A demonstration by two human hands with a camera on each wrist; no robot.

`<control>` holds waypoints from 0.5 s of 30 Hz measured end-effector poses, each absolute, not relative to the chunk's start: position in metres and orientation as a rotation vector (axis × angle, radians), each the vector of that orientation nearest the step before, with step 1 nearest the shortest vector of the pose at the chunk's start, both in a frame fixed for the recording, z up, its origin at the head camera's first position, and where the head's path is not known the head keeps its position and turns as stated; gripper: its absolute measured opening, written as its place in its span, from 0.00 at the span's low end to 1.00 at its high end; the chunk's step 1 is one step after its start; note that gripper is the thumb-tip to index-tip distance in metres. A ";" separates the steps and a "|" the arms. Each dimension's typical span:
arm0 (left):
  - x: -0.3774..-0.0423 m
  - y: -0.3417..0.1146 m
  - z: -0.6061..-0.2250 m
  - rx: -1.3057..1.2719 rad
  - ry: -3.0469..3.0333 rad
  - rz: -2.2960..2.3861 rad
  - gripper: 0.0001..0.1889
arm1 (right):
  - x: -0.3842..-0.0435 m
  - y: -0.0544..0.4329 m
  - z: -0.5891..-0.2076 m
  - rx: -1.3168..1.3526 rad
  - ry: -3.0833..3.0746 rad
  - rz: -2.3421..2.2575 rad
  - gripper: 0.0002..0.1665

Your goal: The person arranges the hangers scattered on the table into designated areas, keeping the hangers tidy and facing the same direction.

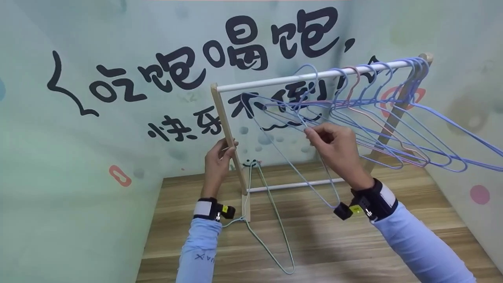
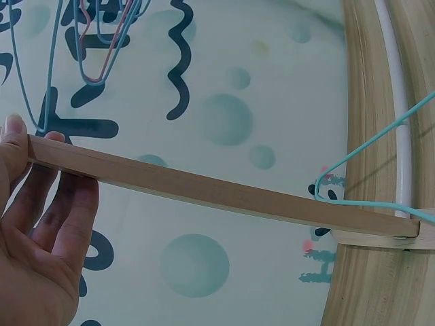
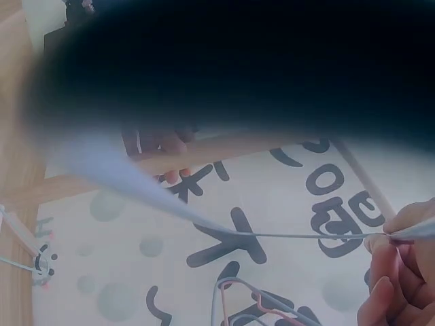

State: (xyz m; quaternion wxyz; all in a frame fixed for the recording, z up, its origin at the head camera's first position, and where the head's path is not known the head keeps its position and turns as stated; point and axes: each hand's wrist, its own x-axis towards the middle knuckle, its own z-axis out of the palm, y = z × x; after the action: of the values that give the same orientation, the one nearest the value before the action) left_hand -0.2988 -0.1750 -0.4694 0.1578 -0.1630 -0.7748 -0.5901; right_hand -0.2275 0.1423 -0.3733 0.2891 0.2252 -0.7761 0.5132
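My left hand (image 1: 218, 161) grips the near wooden post (image 1: 223, 114) of a small clothes rack. In the left wrist view the thumb lies on one side of the post and the fingers on the other. A blue wire hanger (image 1: 281, 151) has its hook over the white top bar (image 1: 271, 79), and my right hand (image 1: 340, 147) pinches one of its sides between thumb and fingers. The right wrist view shows that pinch, though a dark blur covers its upper part. Several blue hangers and a pink hanger (image 1: 355, 80) hang farther right.
A green wire hanger (image 1: 279, 221) leans at the rack's near foot, by the white lower bar (image 1: 283, 187). The rack stands on a wood-grain surface (image 1: 314, 239). Behind it is a pale green wall (image 1: 118, 35) with black lettering.
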 end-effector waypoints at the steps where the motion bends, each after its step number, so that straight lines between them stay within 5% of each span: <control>1: -0.299 -0.175 -0.469 -0.467 -2.213 -1.687 0.19 | -0.228 0.143 -0.374 0.597 -2.080 1.374 0.08; 15: -0.301 -0.174 -0.470 -0.459 -2.208 -1.686 0.18 | -0.241 0.150 -0.385 0.558 -2.170 1.364 0.07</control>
State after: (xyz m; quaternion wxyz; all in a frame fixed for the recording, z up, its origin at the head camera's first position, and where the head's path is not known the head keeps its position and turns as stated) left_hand -0.3009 -0.1740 -0.4703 0.1622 -0.1608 -0.7738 -0.5909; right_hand -0.2415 0.1495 -0.3853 0.2562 0.2056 -0.7996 0.5027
